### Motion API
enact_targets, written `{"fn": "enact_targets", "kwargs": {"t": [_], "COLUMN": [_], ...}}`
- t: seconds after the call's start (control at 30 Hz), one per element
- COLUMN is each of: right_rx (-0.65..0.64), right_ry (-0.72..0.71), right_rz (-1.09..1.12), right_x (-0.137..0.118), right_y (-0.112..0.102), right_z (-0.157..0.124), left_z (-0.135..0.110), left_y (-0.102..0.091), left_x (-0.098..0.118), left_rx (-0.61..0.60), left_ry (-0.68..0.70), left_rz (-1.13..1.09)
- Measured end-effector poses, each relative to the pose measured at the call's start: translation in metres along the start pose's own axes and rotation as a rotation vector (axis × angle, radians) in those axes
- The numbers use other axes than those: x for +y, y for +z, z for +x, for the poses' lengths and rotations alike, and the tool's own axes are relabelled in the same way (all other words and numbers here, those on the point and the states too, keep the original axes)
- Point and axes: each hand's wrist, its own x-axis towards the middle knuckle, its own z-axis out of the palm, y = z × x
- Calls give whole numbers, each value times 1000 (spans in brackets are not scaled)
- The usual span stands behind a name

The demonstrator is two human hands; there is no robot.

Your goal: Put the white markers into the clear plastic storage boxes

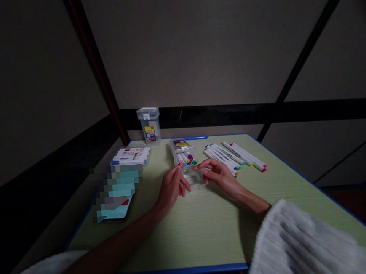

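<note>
A clear plastic marker box (183, 153) lies on its side, its open end toward me. Inside it are several white markers with coloured ends (187, 157). The clear lid (193, 178) hangs open in front of that mouth, between my hands. My left hand (173, 183) is at the lid's left side, thumb and forefinger close together by the box's opening. From the right, my right hand (221, 177) grips the lid with bent fingers, the forefinger reaching over it. The exact finger contact is partly hidden.
Loose white markers (221, 157) lie right of the box, with more markers (248, 155) beyond. At the left are a flat marker case (131, 156) and a pixelated phone-like device (119, 197). An upright clear container (150, 127) stands at the back of the blue-edged table (191, 246).
</note>
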Motion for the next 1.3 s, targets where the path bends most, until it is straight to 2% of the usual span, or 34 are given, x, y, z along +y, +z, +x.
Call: {"fn": "enact_targets", "kwargs": {"t": [0.23,0.37,0.43,0.57,0.73,0.8,1.07,1.3], "right_rx": [48,49,25,-92,-317,-369,-421,-357], "right_ry": [22,1,-73,-231,-314,-340,-328,-313], "right_rz": [-79,-247,-377,-676,-987,-1077,-1130,-1088], "right_x": [1,4,5,4,1,2,3,2], "right_y": [-3,-8,-12,-17,-23,-25,-24,-22], "right_z": [-1,2,3,2,-2,-2,-2,-2], "left_z": [1,4,6,8,7,5,2,4], "left_y": [0,-1,-2,-8,-10,-9,-8,-9], "left_x": [-1,-3,-3,-1,-4,-5,-4,-5], "left_rx": [-1,27,74,95,23,17,2,40], "left_ry": [25,57,134,332,388,404,364,385], "left_rz": [18,74,169,485,759,837,948,927]}}
